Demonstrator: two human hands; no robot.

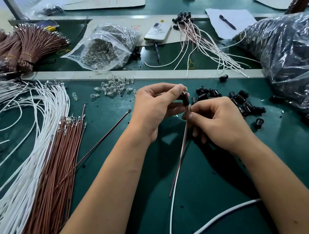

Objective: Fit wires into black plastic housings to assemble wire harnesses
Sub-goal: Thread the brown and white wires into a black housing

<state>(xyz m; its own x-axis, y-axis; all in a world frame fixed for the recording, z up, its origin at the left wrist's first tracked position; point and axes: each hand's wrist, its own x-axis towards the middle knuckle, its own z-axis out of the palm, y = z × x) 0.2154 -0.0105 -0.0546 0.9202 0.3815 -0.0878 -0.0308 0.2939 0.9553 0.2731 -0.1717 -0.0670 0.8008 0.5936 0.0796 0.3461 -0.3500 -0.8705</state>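
My left hand (pixel 153 107) pinches a small black plastic housing (pixel 185 100) above the green mat. Just below the housing, my right hand (pixel 219 123) pinches the brown wire (pixel 178 168) and white wire (pixel 173 203) that hang from it toward me. Loose black housings (pixel 243 104) lie on the mat to the right of my hands. A fan of white wires (pixel 26 142) and a row of brown wires (pixel 60 160) lie at the left. One single brown wire (pixel 98 143) lies apart beside my left forearm.
Clear bulbs (pixel 115 88) are scattered behind my hands, beside a plastic bag of them (pixel 103 49). Finished harnesses (pixel 199 38), a phone (pixel 158 31) and pens lie farther back. A large bag of black parts (pixel 295 60) fills the right. Bundled brown wires (pixel 30 48) sit far left.
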